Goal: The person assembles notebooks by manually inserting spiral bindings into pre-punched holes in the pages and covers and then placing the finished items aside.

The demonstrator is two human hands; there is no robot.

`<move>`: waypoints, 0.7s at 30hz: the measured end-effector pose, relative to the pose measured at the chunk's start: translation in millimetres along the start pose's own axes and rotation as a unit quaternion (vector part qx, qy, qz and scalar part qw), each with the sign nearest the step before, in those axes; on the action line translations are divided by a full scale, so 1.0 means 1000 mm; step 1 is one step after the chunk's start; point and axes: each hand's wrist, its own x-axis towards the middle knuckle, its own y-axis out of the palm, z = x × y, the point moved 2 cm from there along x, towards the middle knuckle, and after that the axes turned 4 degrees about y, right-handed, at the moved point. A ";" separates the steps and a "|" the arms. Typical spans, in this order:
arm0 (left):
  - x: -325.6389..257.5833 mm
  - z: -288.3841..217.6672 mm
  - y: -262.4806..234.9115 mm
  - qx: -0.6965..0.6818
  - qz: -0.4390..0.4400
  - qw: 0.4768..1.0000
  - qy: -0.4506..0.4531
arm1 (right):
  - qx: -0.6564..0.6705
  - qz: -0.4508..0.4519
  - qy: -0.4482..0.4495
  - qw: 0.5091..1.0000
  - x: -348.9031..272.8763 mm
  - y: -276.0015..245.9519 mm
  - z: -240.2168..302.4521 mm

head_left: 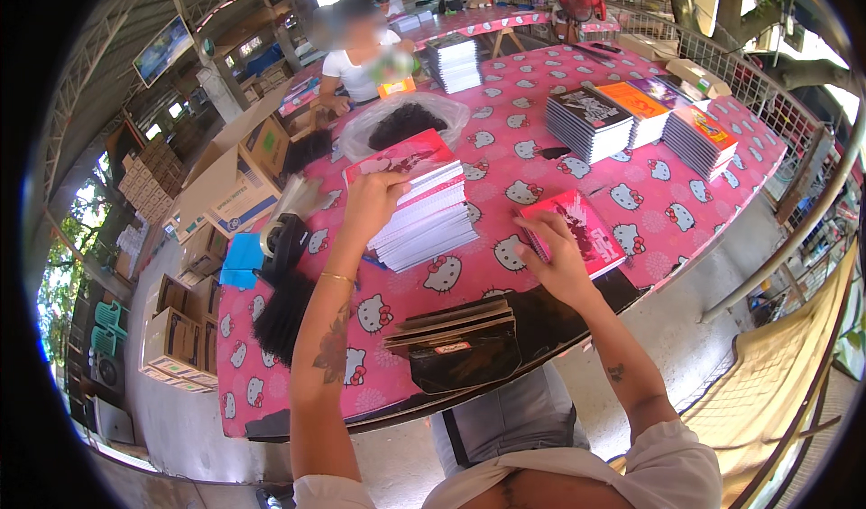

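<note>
Head view: left hand [372, 204] fingers curl on the tall notebook stack [424, 211]; right hand [557, 258] pinches a red notebook [585, 231].

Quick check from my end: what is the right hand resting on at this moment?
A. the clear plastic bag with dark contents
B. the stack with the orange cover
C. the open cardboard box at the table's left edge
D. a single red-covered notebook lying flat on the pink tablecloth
D: the right hand lies on the red-covered notebook flat on the pink tablecloth, while the left hand is on the tall notebook stack.
</note>
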 end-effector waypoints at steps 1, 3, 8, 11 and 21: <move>0.001 0.002 -0.005 0.005 -0.004 1.000 0.000 | 0.003 -0.001 -0.005 1.000 0.007 0.008 0.006; 0.005 0.008 -0.007 -0.012 0.015 0.999 -0.034 | 0.067 0.027 0.006 0.997 0.022 0.026 0.009; 0.010 0.012 -0.003 -0.010 0.036 0.997 -0.064 | 0.089 0.032 -0.024 0.995 0.076 0.071 -0.009; 0.005 0.011 0.002 0.007 0.024 0.998 -0.060 | 0.053 -0.007 0.015 0.998 0.102 0.088 -0.017; -0.007 -0.092 -0.082 0.180 -0.243 0.943 0.138 | 0.092 -0.083 -0.080 0.989 0.088 0.036 0.028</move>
